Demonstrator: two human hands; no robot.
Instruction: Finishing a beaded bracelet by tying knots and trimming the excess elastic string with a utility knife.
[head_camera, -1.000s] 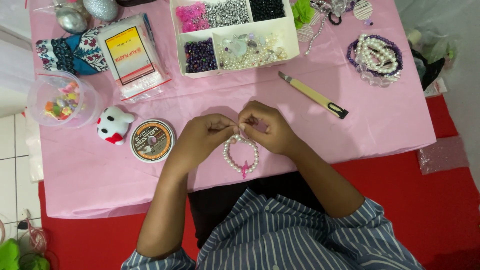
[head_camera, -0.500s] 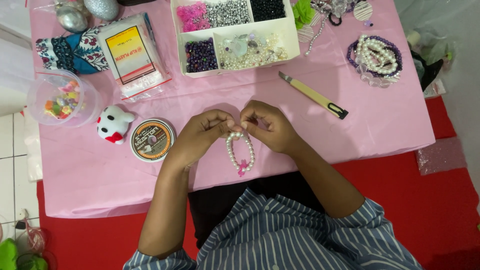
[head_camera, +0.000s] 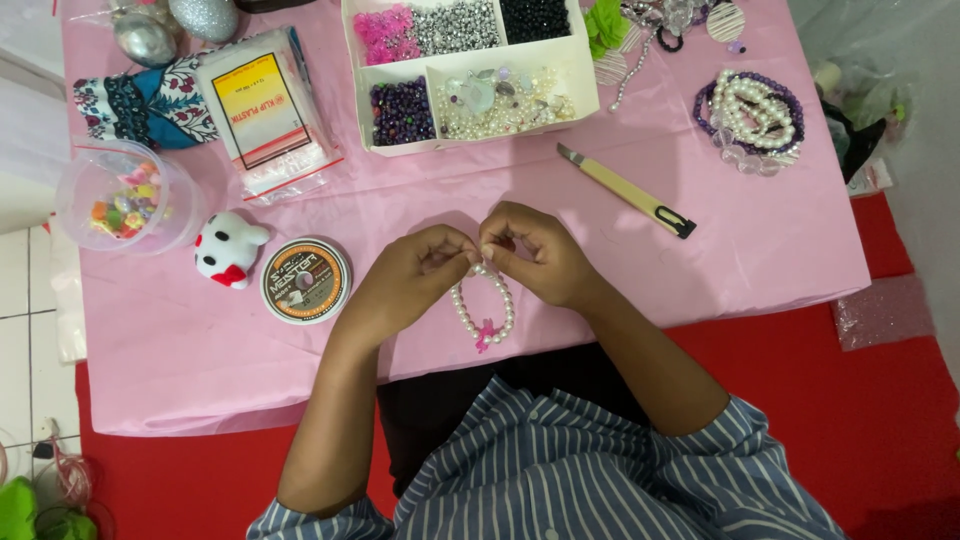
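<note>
both hands (head_camera: 480, 262) pinch pearl bracelet (head_camera: 484, 312) — over pink table (head_camera: 700, 270)

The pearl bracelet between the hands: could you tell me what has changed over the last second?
Very little. Both hands, left hand and right hand, keep pinching the top of the pearl bracelet; its loop hangs a touch narrower. The cord spool, craft knife and bead box have not moved.
</note>
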